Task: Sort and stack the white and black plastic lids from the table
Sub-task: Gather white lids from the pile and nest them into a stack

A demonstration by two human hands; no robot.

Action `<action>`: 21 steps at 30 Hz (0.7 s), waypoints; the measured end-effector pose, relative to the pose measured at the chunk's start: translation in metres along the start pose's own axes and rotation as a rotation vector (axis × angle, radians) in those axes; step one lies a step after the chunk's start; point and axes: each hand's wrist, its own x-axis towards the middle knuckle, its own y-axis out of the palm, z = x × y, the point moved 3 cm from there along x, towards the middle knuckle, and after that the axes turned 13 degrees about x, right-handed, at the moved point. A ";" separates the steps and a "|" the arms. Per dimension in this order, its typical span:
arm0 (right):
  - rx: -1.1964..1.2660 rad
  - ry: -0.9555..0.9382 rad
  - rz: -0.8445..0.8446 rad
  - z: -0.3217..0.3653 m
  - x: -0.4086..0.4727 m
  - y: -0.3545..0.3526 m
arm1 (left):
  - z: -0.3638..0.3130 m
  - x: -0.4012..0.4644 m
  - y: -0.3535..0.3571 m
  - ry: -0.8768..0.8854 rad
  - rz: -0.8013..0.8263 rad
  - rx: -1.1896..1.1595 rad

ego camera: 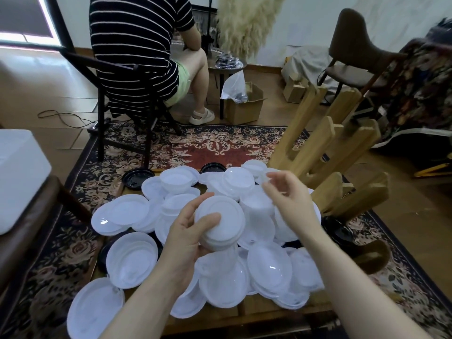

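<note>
Soft daylight indoors, wide-angle view with bent edges

Light enters from the bright window (27,25) at upper left and leaves a pale sheen on the floor (44,69) below it. The white lids (132,260) are nearly blown out, with small glints. Shadows are faint. Corners curve and smear; the right hand (291,201) is slightly motion-blurred.
</note>
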 end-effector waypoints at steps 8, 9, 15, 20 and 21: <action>-0.704 0.104 0.271 -0.026 0.111 -0.016 | -0.004 0.007 -0.009 -0.006 -0.033 0.025; -0.788 0.129 0.360 -0.031 0.118 -0.014 | -0.006 0.009 -0.010 -0.003 -0.039 0.013; -1.255 0.187 0.681 -0.054 0.137 -0.007 | -0.016 0.012 -0.015 -0.004 -0.028 -0.044; -1.260 0.321 0.840 -0.049 0.137 -0.010 | -0.016 0.015 -0.021 -0.024 -0.027 -0.044; -1.294 0.315 0.860 -0.047 0.137 -0.011 | -0.016 0.015 -0.022 -0.027 -0.026 -0.041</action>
